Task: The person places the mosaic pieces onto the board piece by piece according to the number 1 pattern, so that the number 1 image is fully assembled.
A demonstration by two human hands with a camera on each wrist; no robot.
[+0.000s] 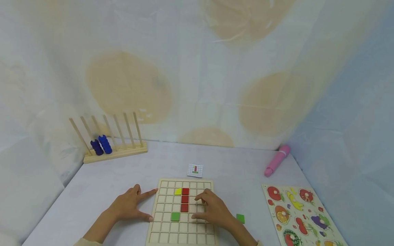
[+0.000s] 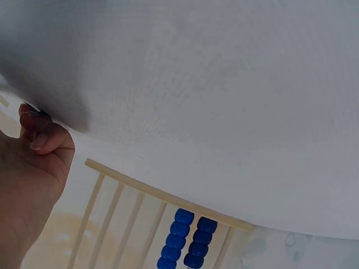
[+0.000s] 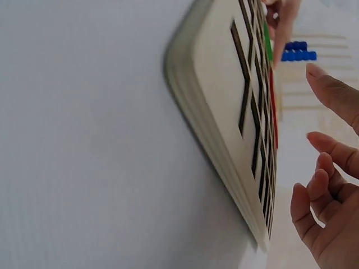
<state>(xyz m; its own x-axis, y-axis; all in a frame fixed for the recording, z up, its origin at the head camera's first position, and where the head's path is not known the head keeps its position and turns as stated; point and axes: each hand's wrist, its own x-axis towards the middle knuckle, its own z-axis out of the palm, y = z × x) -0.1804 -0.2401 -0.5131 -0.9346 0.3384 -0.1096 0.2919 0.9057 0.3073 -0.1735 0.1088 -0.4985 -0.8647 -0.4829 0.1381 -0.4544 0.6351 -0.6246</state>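
A wooden grid board (image 1: 164,235) lies on the table before me. On it sit a yellow cut-corner tile (image 1: 178,191), a column of red tiles (image 1: 184,199) and a green tile (image 1: 175,216). My left hand (image 1: 127,205) is at the board's left edge, index finger and thumb stretched out to it, the other fingers bent. Over the right part of the grid hovers my right hand (image 1: 213,208); thumb and index finger stand apart with nothing between them, also seen of the right hand (image 3: 331,185) in the right wrist view. Another green tile (image 1: 240,218) lies right of the board.
Behind the board lies a small pattern card (image 1: 195,170). A wooden peg stand (image 1: 115,154) with blue beads (image 1: 105,144) stands back left. At the right are a pink microphone-shaped toy (image 1: 277,160) and a fruit puzzle board (image 1: 303,215). Patterned cloth walls surround the table.
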